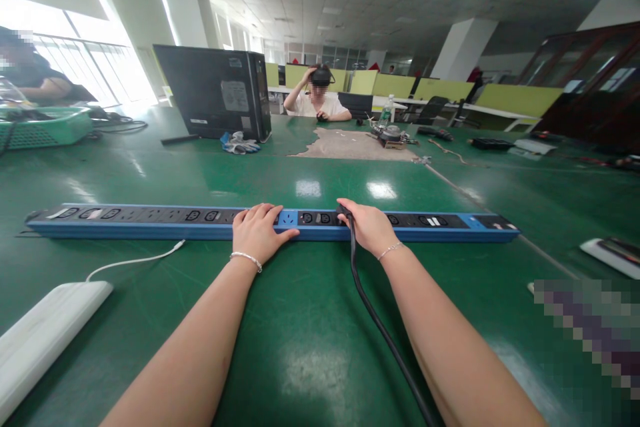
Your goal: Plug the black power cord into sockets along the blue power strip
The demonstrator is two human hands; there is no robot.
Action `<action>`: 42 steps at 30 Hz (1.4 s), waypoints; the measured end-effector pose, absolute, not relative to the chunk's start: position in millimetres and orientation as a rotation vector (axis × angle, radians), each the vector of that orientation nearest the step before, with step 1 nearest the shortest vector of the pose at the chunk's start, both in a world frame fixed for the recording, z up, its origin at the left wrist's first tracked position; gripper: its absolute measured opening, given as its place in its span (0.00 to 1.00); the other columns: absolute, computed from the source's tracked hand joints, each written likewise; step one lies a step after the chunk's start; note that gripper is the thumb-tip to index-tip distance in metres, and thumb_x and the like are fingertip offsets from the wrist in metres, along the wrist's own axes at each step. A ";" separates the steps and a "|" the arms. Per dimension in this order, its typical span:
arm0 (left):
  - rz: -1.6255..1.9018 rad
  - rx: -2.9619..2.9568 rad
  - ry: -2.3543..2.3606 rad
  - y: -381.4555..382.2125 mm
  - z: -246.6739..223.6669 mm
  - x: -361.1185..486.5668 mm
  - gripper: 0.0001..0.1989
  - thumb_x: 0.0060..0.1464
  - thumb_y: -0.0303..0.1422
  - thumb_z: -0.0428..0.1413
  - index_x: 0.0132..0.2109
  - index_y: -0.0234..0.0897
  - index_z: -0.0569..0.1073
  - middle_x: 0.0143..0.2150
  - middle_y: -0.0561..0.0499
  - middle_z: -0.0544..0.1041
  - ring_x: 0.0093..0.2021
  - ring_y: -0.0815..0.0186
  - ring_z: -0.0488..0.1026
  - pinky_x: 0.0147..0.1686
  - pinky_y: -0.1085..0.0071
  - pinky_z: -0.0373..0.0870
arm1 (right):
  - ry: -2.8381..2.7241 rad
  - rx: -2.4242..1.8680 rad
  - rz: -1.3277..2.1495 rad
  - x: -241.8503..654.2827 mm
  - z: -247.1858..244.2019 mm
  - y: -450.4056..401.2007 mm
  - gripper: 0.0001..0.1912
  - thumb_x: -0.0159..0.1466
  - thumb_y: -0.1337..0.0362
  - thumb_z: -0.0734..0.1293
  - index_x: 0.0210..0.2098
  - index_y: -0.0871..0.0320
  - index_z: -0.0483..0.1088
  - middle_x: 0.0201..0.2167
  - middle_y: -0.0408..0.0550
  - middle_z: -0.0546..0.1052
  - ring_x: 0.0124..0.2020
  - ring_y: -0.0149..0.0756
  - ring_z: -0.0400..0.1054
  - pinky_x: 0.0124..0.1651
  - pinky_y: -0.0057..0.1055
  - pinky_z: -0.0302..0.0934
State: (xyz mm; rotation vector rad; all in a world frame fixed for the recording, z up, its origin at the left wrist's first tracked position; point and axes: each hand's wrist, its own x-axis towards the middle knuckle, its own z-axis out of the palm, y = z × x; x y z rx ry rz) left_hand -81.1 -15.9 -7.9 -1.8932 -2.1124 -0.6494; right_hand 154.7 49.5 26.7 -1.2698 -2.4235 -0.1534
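A long blue and black power strip [150,215] lies crosswise on the green table, with several sockets along its top. My left hand [259,232] rests over the strip left of its middle, fingers spread across the top and thumb along the front edge. Right of the middle, my right hand [367,225] grips the plug end of a black power cord [356,273] at a socket. My fingers partly cover the plug, so I cannot tell how deep it sits. From there the cord hangs over the strip's front edge and runs down toward me.
A white power bank-like block [50,333] with a white cable [135,260] lies front left. Behind the strip stand a black computer case [215,93], gloves [240,143] and a green basket [45,127]. A person [320,97] sits across the table [280,177]; another person [35,73] is at left.
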 end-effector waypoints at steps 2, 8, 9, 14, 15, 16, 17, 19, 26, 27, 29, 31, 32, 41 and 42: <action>-0.657 -1.894 -2.103 -16.0 -7.7 -81.0 0.30 0.48 0.56 0.50 0.54 0.46 0.68 0.55 0.48 0.71 0.57 0.56 0.63 0.56 0.57 0.50 | -2.416 -1.239 -0.152 154.1 26.3 50.8 0.19 0.65 0.59 0.60 0.54 0.55 0.66 0.45 0.50 0.77 0.43 0.40 0.73 0.43 0.32 0.64; -0.657 -1.892 -2.116 -16.7 -6.0 -79.7 0.30 0.48 0.56 0.51 0.54 0.47 0.69 0.55 0.48 0.71 0.56 0.55 0.63 0.56 0.58 0.50 | -2.389 -1.195 -0.182 152.3 22.4 51.5 0.17 0.65 0.62 0.61 0.52 0.54 0.69 0.45 0.48 0.77 0.44 0.39 0.72 0.45 0.32 0.64; -0.653 -1.889 -2.120 -16.8 -5.9 -79.7 0.30 0.48 0.55 0.51 0.54 0.47 0.69 0.55 0.48 0.71 0.56 0.55 0.63 0.56 0.58 0.50 | -2.378 -1.215 -0.186 153.1 21.2 51.5 0.17 0.65 0.61 0.61 0.52 0.54 0.69 0.44 0.49 0.77 0.43 0.39 0.73 0.44 0.32 0.64; -0.650 -1.892 -2.114 -16.4 -6.8 -80.5 0.30 0.48 0.56 0.50 0.54 0.47 0.68 0.55 0.48 0.71 0.57 0.56 0.63 0.56 0.58 0.50 | -2.305 -1.367 -0.188 158.5 15.5 50.8 0.19 0.65 0.55 0.60 0.53 0.53 0.68 0.35 0.50 0.79 0.35 0.40 0.74 0.35 0.30 0.63; -0.652 -1.891 -2.109 -16.2 -7.1 -80.7 0.30 0.48 0.56 0.50 0.54 0.47 0.69 0.55 0.48 0.71 0.56 0.56 0.63 0.56 0.58 0.50 | -2.294 -1.380 -0.184 158.9 14.6 50.3 0.19 0.65 0.55 0.60 0.53 0.52 0.68 0.34 0.50 0.79 0.34 0.39 0.74 0.34 0.30 0.63; -0.654 -1.889 -2.106 -16.1 -7.4 -80.9 0.30 0.48 0.56 0.50 0.54 0.47 0.69 0.55 0.48 0.71 0.56 0.56 0.63 0.55 0.58 0.50 | -2.288 -1.379 -0.180 158.9 13.7 49.6 0.19 0.65 0.55 0.60 0.53 0.52 0.68 0.35 0.49 0.79 0.34 0.39 0.74 0.34 0.30 0.63; -0.656 -1.887 -2.104 -16.0 -7.7 -81.1 0.30 0.48 0.56 0.50 0.54 0.47 0.69 0.55 0.48 0.71 0.56 0.56 0.63 0.55 0.58 0.50 | -2.288 -1.362 -0.177 158.7 12.6 48.5 0.19 0.65 0.56 0.60 0.53 0.52 0.68 0.36 0.49 0.79 0.35 0.39 0.74 0.35 0.30 0.63; -0.656 -1.884 -2.108 -15.9 -8.0 -81.3 0.30 0.48 0.56 0.50 0.54 0.47 0.69 0.55 0.48 0.71 0.57 0.56 0.63 0.55 0.58 0.50 | -2.299 -1.296 -0.185 157.4 9.3 45.2 0.18 0.65 0.57 0.60 0.52 0.53 0.69 0.40 0.49 0.79 0.38 0.39 0.73 0.38 0.30 0.63; -0.637 -1.884 -2.102 -16.5 -7.7 -80.9 0.30 0.48 0.56 0.50 0.54 0.47 0.68 0.55 0.49 0.71 0.57 0.56 0.63 0.55 0.58 0.51 | -2.222 -1.162 -0.335 151.0 -5.6 32.7 0.21 0.65 0.62 0.56 0.55 0.62 0.64 0.55 0.53 0.70 0.51 0.38 0.68 0.50 0.33 0.60; -0.635 -1.883 -2.107 -16.6 -7.5 -80.7 0.30 0.48 0.56 0.50 0.54 0.47 0.68 0.55 0.49 0.71 0.57 0.56 0.63 0.55 0.58 0.51 | -2.226 -1.169 -0.344 150.1 -4.7 32.5 0.21 0.65 0.63 0.56 0.55 0.62 0.64 0.55 0.54 0.70 0.51 0.38 0.67 0.50 0.33 0.60; -0.632 -1.885 -2.112 -16.9 -6.9 -80.1 0.30 0.48 0.56 0.50 0.54 0.47 0.68 0.55 0.48 0.71 0.57 0.56 0.63 0.55 0.58 0.51 | -2.256 -1.196 -0.334 148.1 -0.3 32.9 0.20 0.65 0.64 0.56 0.53 0.62 0.65 0.51 0.53 0.73 0.49 0.38 0.69 0.50 0.34 0.59; -0.635 -1.889 -2.107 -17.3 -6.2 -79.6 0.30 0.48 0.55 0.50 0.54 0.47 0.68 0.55 0.48 0.71 0.57 0.56 0.63 0.55 0.58 0.51 | -2.279 -1.229 -0.300 145.8 4.4 33.0 0.19 0.64 0.64 0.56 0.52 0.62 0.67 0.46 0.52 0.76 0.45 0.37 0.71 0.49 0.34 0.59; -0.638 -1.890 -2.103 -17.6 -5.8 -79.4 0.29 0.49 0.55 0.50 0.54 0.47 0.68 0.55 0.48 0.71 0.57 0.56 0.63 0.55 0.58 0.51 | -2.277 -1.243 -0.282 144.6 5.5 32.5 0.18 0.64 0.64 0.56 0.51 0.62 0.67 0.45 0.52 0.76 0.44 0.37 0.71 0.49 0.33 0.59; -0.641 -1.881 -2.063 -19.0 -8.0 -77.5 0.30 0.50 0.54 0.49 0.55 0.43 0.68 0.57 0.46 0.70 0.58 0.56 0.62 0.57 0.56 0.49 | -2.216 -1.319 -0.206 140.2 0.7 26.0 0.19 0.65 0.65 0.55 0.54 0.61 0.64 0.51 0.51 0.73 0.47 0.37 0.69 0.51 0.33 0.58; -0.641 -1.876 -2.057 -19.1 -8.7 -75.2 0.30 0.51 0.54 0.49 0.55 0.42 0.67 0.57 0.46 0.69 0.59 0.55 0.61 0.58 0.55 0.48 | -2.230 -1.341 -0.188 140.0 3.5 25.9 0.19 0.65 0.64 0.55 0.54 0.61 0.65 0.51 0.51 0.73 0.47 0.37 0.70 0.51 0.34 0.58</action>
